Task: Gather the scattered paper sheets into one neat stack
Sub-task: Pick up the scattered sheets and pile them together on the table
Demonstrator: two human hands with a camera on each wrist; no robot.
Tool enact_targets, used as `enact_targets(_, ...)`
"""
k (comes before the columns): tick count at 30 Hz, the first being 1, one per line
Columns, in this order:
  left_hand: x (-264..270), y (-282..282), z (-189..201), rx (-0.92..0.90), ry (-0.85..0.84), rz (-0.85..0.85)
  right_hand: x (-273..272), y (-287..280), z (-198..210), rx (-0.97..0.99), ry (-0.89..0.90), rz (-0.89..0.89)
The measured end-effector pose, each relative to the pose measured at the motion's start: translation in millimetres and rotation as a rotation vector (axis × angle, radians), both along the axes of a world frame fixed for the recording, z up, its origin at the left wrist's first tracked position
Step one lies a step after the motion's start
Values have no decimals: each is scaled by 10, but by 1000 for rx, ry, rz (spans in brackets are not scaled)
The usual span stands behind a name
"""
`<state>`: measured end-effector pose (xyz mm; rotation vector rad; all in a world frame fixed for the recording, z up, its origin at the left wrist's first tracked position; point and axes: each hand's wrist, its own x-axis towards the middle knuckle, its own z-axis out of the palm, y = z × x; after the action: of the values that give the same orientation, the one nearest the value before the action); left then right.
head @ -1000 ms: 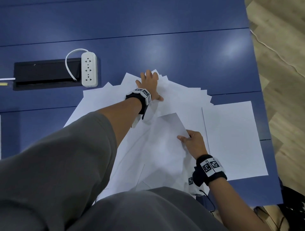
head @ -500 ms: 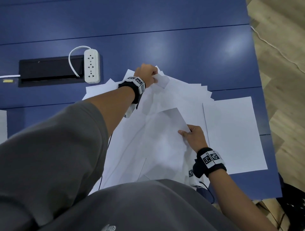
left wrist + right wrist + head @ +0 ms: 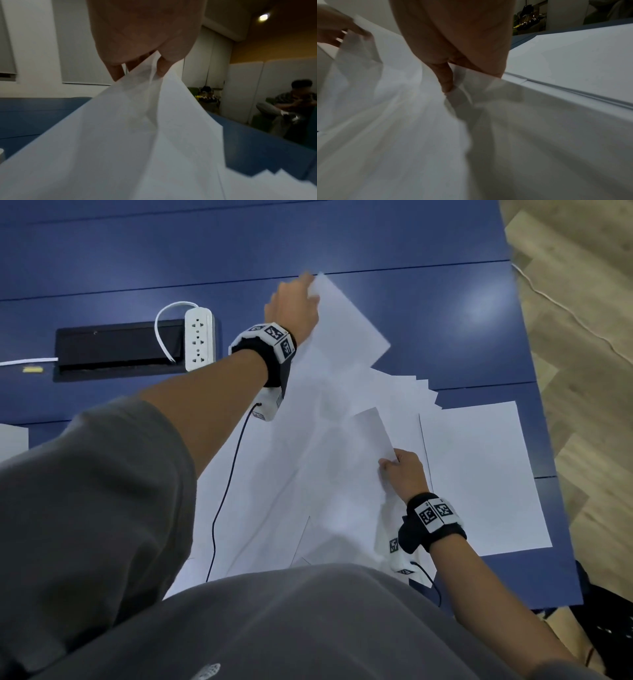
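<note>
An office meeting room; a long blue table [image 3: 428,313] is carrying a cable hatch [image 3: 116,350]; white partition panels [image 3: 243,92] are lining the wall.

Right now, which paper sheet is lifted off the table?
The sheet pinched by the left hand at the far end of the pile; it rises tilted, while the separate sheet on the right lies flat.

Left hand [image 3: 293,304] closed from flat onto sheet [image 3: 342,320] corner, lifted it off pile.
</note>
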<state>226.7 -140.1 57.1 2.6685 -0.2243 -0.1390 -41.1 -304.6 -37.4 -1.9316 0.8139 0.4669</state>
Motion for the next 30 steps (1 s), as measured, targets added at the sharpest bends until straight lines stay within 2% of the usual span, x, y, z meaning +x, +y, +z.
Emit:
enact_targets(4, -20, 86, 236, -290, -146, 51, 47, -12, 5, 28, -83, -64)
enact_targets(8, -332, 167, 499, -540, -219, -57, 107, 18, 41, 86, -167, -156)
enact_targets(11, -744, 150, 504, -638, -254, -174, 161, 68, 113, 188, -192, -244)
enact_targets(15, -1346, 23, 302, -594, -84, -177, 226, 204, 220, 311, -242, -304)
enact_targets(20, -1833, -237, 178, -559, 263, 22, 237, 333, 435, 411, -386, -279)
enact_targets(23, -2006, -351, 295, -657, 430, 138, 225, 380, 580, 503, -447, -301)
enact_targets(30, -2074, -326, 437, -906, 612, 390, 69, 415, 934, 736, -536, -339)
